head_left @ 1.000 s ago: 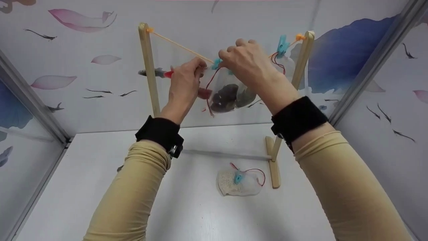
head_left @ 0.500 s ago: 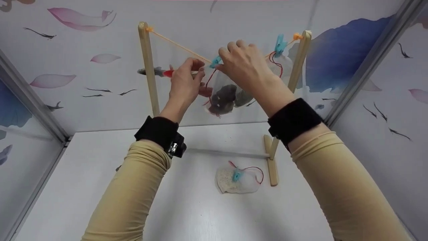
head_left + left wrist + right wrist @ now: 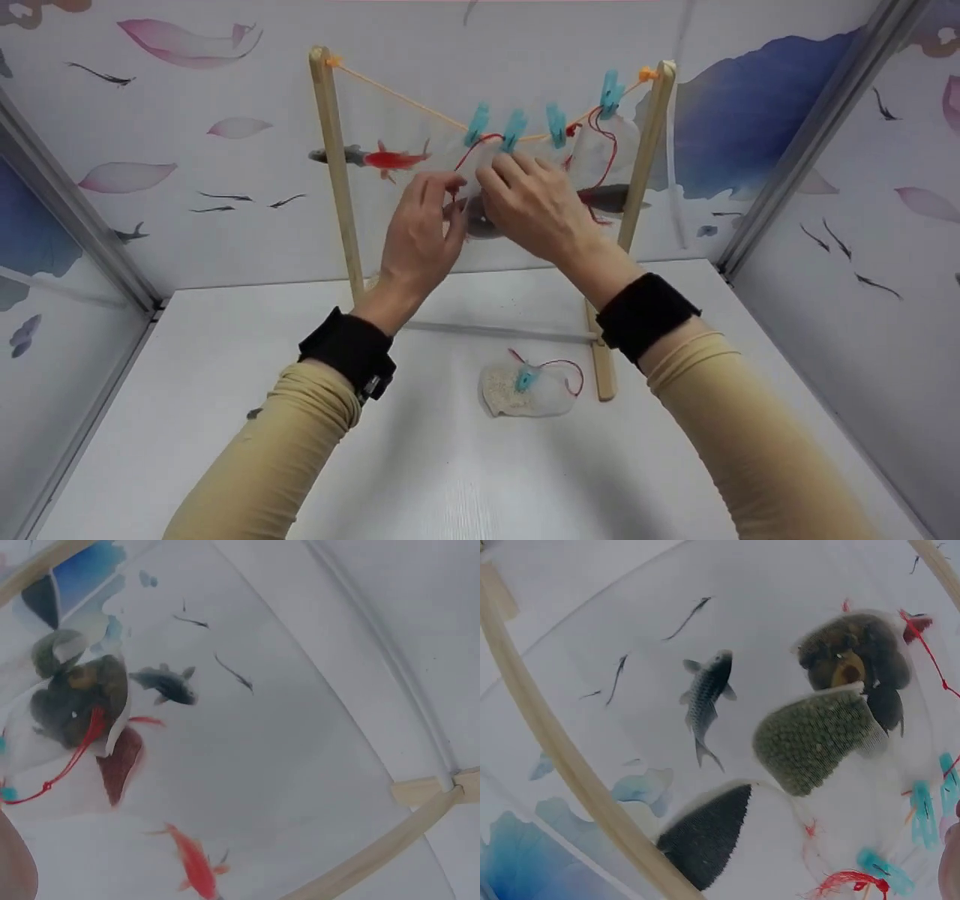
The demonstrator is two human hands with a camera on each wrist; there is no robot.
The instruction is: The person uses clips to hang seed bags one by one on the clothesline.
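My left hand (image 3: 424,232) is raised beside a hanging mesh drawstring bag, thumb and forefinger apart near its red cord (image 3: 475,152). My right hand (image 3: 536,202) overlaps the bags just below the line, its fingertips hidden. Along the orange line (image 3: 401,96) several turquoise clothespins (image 3: 477,124) stand clipped. In the right wrist view hang a bag of dark lumpy pieces (image 3: 889,645), a bag of green beans (image 3: 810,742) and a bag of black grains (image 3: 709,836). A reddish-brown bag (image 3: 120,769) hangs beside the dark lumps in the left wrist view.
Two wooden posts, left (image 3: 335,165) and right (image 3: 649,142), hold the line up, with a pale crossbar (image 3: 495,331) low between them. A mesh bag of pale grains (image 3: 504,391) lies on the white table (image 3: 465,480), a clothespin (image 3: 526,377) on it.
My right hand has come off the clothespin on the line and moved downward. My left hand has also dropped lower. The clothespins are now in plain sight, standing upright on the line.
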